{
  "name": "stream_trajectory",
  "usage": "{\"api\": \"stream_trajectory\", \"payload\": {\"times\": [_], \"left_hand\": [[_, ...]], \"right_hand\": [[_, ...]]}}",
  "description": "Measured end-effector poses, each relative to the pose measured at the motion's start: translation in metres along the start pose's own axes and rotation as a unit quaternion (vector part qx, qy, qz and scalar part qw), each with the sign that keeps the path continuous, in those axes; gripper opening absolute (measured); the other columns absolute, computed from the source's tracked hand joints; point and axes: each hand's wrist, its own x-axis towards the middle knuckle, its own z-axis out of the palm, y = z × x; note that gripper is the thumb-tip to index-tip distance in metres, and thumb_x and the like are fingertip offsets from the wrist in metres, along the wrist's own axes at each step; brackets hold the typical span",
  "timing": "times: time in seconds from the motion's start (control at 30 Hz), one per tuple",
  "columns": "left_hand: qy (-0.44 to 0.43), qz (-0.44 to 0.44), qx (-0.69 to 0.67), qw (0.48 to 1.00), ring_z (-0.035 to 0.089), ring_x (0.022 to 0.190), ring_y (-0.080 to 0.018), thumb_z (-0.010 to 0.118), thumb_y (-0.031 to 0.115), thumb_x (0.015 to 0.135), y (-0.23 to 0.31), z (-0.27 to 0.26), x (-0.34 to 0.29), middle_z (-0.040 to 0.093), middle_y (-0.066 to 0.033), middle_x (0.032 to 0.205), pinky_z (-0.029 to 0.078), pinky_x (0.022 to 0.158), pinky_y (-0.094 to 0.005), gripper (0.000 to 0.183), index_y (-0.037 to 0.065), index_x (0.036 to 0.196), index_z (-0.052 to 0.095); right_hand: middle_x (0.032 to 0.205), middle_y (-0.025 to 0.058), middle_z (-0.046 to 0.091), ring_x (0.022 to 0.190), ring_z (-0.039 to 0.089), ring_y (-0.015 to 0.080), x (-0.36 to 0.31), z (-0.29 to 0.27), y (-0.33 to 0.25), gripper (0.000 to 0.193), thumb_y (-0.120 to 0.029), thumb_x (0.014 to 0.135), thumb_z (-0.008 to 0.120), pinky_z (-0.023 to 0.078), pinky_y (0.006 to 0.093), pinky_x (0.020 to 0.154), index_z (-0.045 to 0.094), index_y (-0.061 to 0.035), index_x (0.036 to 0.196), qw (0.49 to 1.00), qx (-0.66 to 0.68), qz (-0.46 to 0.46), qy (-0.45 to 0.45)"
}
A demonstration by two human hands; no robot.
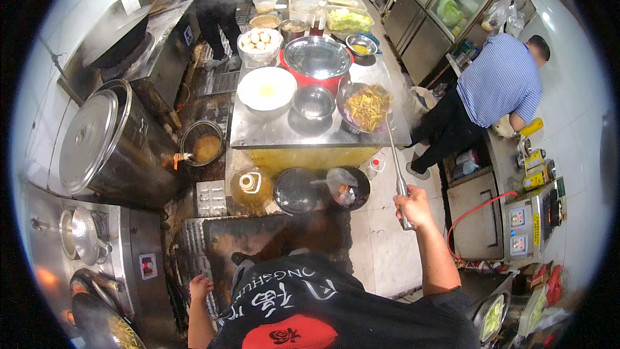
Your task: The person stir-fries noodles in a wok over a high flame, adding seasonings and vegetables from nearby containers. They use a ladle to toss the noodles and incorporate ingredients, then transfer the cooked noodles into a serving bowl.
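My right hand (pixel 413 207) is closed around the thick end of a long metal cooking ladle (pixel 394 148). The ladle reaches forward to a bowl (pixel 345 116) at the table's near right corner; its head cannot be made out. Glossy yellow-brown strips of cooked food (pixel 368 106) with green bits fill that bowl. Low on the left, beside my dark shirt, my left hand (pixel 201 286) hangs with loosely bent fingers and holds nothing. Left of the food bowl are an empty metal bowl (pixel 314 103) and a wide white bowl (pixel 266 89).
A steel table (pixel 284 134) carries a red lidded basin (pixel 318 61), a bowl of eggs (pixel 260 42) and several tubs. On the left stands a tall steel pot (pixel 123 148). One person (pixel 497 81) bends at the right counter; another (pixel 216 6) stands by a steaming wok (pixel 119 35).
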Motion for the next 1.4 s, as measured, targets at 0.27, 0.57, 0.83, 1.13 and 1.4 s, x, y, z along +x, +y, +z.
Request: {"api": "stream_trajectory", "payload": {"times": [0.27, 0.57, 0.83, 1.13, 1.4], "left_hand": [[0.007, -0.035, 0.027, 0.999, 0.066, 0.064, -0.021, 0.06, 0.002, 0.084, -0.027, -0.019, -0.012, 0.065, -0.0136, 0.084, 0.051, 0.05, -0.0293, 0.036, -0.009, 0.118, 0.055], [0.009, -0.042, 0.016, 0.999, 0.065, 0.062, -0.0212, 0.059, 0.001, 0.084, -0.035, -0.02, -0.015, 0.064, -0.0125, 0.081, 0.049, 0.046, -0.0294, 0.032, -0.006, 0.115, 0.057], [-0.009, -0.017, 0.026, 0.999, 0.067, 0.065, -0.0218, 0.059, 0.002, 0.083, -0.032, -0.007, 0.0, 0.065, -0.0137, 0.082, 0.051, 0.047, -0.03, 0.035, -0.008, 0.117, 0.057], [-0.02, -0.029, 0.067, 0.997, 0.067, 0.063, -0.0208, 0.063, 0.005, 0.081, -0.016, 0.0, -0.004, 0.066, -0.0136, 0.08, 0.05, 0.047, -0.0301, 0.036, -0.009, 0.114, 0.057], [0.018, -0.043, -0.064, 0.997, 0.066, 0.064, -0.0246, 0.066, 0.002, 0.077, -0.04, -0.013, -0.031, 0.066, -0.0136, 0.08, 0.053, 0.053, -0.0346, 0.038, -0.005, 0.114, 0.058]], "right_hand": [[0.059, 0.0118, 0.057, 0.045, 0.059, 0.0211, 0.001, 0.004, 0.012, 0.021, -0.009, 0.08, 0.062, 0.046, 0.0354, 0.043, 0.054, 0.0076, 0.09, 0.984, -0.164, -0.062, 0.046], [0.073, 0.0242, 0.063, 0.072, 0.065, 0.0387, 0.015, -0.005, 0.03, 0.027, -0.01, 0.077, 0.063, 0.05, 0.0442, 0.068, 0.058, 0.0071, 0.098, 0.947, -0.268, -0.138, 0.111], [0.075, 0.0246, 0.064, 0.073, 0.066, 0.039, 0.005, -0.016, 0.018, 0.04, -0.014, 0.079, 0.063, 0.051, 0.0436, 0.067, 0.057, 0.0056, 0.113, 0.945, -0.279, -0.116, 0.129], [0.089, 0.0244, 0.066, 0.074, 0.065, 0.0415, 0.014, -0.049, 0.046, 0.056, -0.009, 0.078, 0.058, 0.052, 0.049, 0.067, 0.047, -0.0042, 0.132, 0.787, -0.563, -0.161, 0.197], [0.071, 0.0119, 0.06, 0.048, 0.058, 0.0228, 0.004, -0.009, 0.023, 0.038, -0.002, 0.081, 0.06, 0.048, 0.0363, 0.044, 0.055, 0.0021, 0.118, 0.985, -0.126, -0.119, 0.025]]}}
